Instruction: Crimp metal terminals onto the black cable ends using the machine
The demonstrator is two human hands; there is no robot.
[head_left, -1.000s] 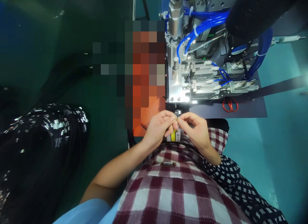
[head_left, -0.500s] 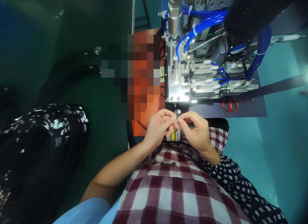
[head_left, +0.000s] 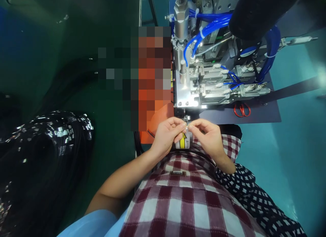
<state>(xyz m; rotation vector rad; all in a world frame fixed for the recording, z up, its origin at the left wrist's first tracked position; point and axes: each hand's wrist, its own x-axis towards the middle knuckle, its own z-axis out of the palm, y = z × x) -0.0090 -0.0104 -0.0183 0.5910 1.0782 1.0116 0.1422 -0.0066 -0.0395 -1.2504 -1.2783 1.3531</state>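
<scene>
My left hand [head_left: 169, 132] is closed in a pinch, thumb against the fingertips, just in front of the machine's near edge. Opposite it, my right hand [head_left: 207, 135] pinches in the same way, and the fingertips of both nearly meet. A tiny pale, shiny thing [head_left: 187, 126] shows between them, too small to name. Below the fingers is a white label with a yellow arrow [head_left: 182, 142]. Just beyond the fingertips stands the metal machine [head_left: 181, 94] with its cylinders and blue air tubes [head_left: 215, 24].
Red-handled scissors [head_left: 241, 110] lie on the dark base plate [head_left: 270, 111] to the right. At left, a large coil of black cables [head_left: 46, 145] with shiny ends lies on the dark green surface [head_left: 112, 142]. A blurred patch covers part of the orange surface [head_left: 165, 116].
The machine sits slightly farther left in the view. Both hands keep their pinch at nearly the same spot, and the right wrist has shifted a little.
</scene>
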